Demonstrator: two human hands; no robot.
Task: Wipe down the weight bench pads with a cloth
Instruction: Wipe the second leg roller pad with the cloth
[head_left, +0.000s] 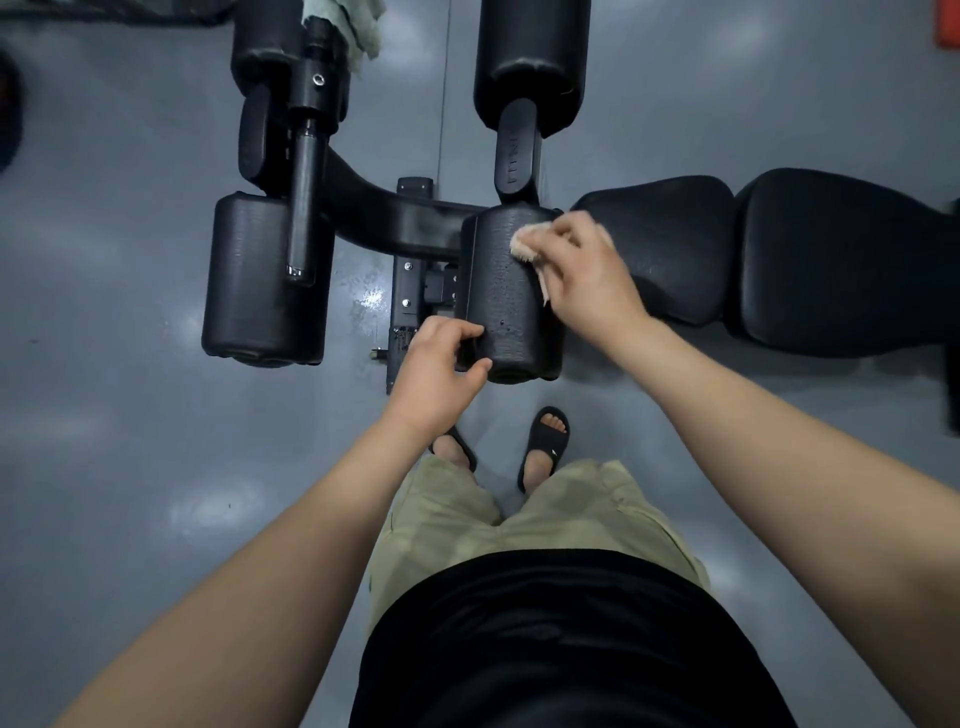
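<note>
Right hand (576, 270) presses the cloth (524, 247), fingers clamped over it, onto the far end of the roller pad (506, 312), while the left hand (441, 364) curls its fingers round that pad's near end, steadying it. The pad's long axis runs toward the person (its bare length lies nearer than the cloth), so a pull-back stroke looks likely.

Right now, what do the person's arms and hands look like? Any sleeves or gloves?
Both forearms are bare, and no sleeves reach them. The left hand and right hand wear no gloves, and no watch, ring or bracelet shows. Below them you can see a black shirt, khaki shorts and black slide sandals.
</note>
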